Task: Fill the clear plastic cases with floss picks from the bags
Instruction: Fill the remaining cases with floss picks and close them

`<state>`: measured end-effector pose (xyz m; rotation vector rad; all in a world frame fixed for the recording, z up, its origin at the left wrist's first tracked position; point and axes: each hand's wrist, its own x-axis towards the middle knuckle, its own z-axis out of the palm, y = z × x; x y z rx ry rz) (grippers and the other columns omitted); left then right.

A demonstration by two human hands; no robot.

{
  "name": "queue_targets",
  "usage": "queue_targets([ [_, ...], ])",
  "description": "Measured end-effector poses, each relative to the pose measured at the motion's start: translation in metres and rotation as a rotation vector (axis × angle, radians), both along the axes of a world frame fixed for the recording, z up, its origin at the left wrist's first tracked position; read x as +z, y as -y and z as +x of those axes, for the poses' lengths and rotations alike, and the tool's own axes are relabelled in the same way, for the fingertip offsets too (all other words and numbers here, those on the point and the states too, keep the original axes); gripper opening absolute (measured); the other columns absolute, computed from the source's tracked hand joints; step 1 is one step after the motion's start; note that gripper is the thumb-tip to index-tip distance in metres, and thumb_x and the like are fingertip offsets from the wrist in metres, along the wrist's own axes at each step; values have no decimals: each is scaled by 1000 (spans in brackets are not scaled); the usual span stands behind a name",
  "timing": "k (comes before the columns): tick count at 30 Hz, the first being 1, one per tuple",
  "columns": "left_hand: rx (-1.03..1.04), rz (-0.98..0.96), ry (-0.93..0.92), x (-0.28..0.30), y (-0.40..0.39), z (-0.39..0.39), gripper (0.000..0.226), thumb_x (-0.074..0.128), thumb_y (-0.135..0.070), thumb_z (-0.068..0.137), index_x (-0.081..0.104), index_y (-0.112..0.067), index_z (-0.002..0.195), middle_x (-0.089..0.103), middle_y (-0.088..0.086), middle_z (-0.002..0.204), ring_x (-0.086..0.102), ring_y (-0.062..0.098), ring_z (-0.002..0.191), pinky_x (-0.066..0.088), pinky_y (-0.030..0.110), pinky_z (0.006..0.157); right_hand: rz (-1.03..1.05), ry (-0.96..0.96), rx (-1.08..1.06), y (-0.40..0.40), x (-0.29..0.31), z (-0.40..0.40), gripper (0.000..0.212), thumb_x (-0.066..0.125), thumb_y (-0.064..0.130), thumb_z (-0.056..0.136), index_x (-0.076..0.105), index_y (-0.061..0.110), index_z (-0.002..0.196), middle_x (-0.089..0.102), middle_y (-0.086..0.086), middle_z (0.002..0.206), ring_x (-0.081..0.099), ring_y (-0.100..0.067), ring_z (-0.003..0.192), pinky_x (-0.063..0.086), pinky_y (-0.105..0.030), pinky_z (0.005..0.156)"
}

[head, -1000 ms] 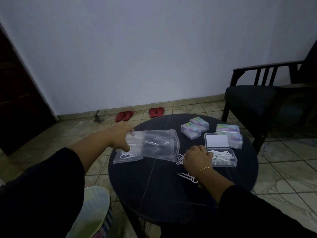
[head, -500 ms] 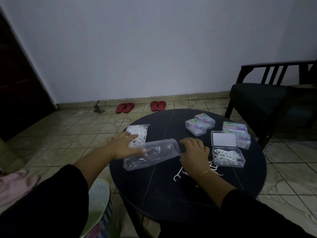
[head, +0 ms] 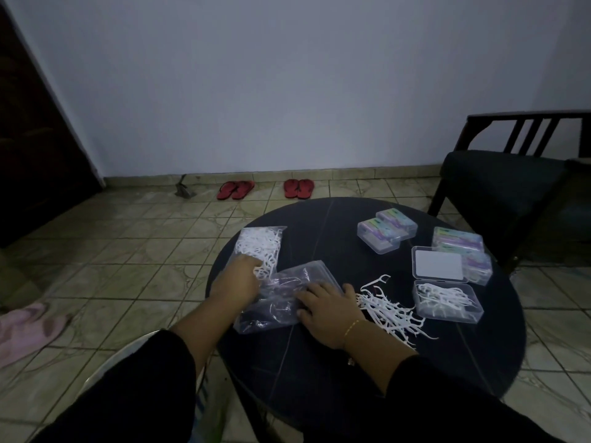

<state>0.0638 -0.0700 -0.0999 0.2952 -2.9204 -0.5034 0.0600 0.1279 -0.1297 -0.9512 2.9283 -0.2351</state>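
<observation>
**One case part-filled, picks still loose**

A full bag lies on the counter, left hand touching it, fingers' state unclear. Right hand presses flat, fingers straight, on the emptied bag. Loose floss picks await the open case; closed cases behind look filled.

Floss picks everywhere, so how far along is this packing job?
Done: four closed cases at the back. In hand: the open case is partly filled, and both the left hand and right hand press the emptied bag. Left: a loose pile and one full bag.
</observation>
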Motion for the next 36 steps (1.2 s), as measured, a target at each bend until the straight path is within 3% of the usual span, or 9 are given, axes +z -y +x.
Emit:
queue_targets([
  [3,-26,-353,226,6,10,-13,8,57,-26,85,64,-24,84,63,2,101,59,21,91,44,29,73,16,-30,24,2,0,-3,46,27,47,97,29,37,142,26,3,152,20,-24,140,4,-60,108],
  [6,-68,-485,263,10,17,-23,17,53,-30,89,65,-26,78,60,-2,88,58,15,83,43,28,70,59,-23,41,2,1,-5,51,25,59,94,28,41,142,20,-1,155,15,-27,142,1,-62,108],
  [10,-77,-449,186,2,28,-29,24,49,-31,93,68,-25,78,62,-4,83,58,12,75,45,27,67,85,-6,51,4,2,-7,60,26,69,89,25,43,143,15,-2,157,10,-27,143,-2,-63,107],
  [14,45,-217,-137,7,35,-31,18,47,-19,94,65,-19,94,63,2,96,57,18,82,45,33,71,68,-6,41,8,2,-8,59,26,70,88,26,46,142,18,0,155,13,-26,142,1,-64,105],
  [17,12,-187,-300,18,29,-26,17,50,-16,94,65,-16,102,63,3,99,57,21,87,45,36,77,91,0,20,15,3,-9,60,24,69,89,25,44,142,19,-3,155,14,-28,141,1,-64,105],
  [20,-183,-151,-93,19,16,-15,15,53,-21,90,67,-22,94,64,-4,95,59,19,89,45,38,84,105,-5,-22,21,3,-6,60,24,67,90,23,42,144,18,-6,155,13,-30,141,2,-63,106],
  [23,-265,-285,137,8,7,-7,22,51,-31,88,71,-26,96,65,-9,104,57,15,98,39,35,88,38,-19,-30,15,8,1,60,29,64,91,27,36,144,23,-4,153,17,-26,140,5,-61,107],
  [29,-168,-342,-44,11,-17,-3,35,48,-29,90,62,-26,122,58,2,123,52,23,112,36,37,92,-69,-110,-244,-45,31,12,38,38,40,96,52,25,128,45,2,136,36,-22,124,28,-43,99],
  [36,-388,-245,-144,16,-96,14,30,51,-29,91,66,-27,117,60,-3,117,51,20,112,33,34,93,-130,30,-422,-127,33,28,29,49,25,91,67,20,113,58,-6,119,47,-26,117,38,-31,96],
])
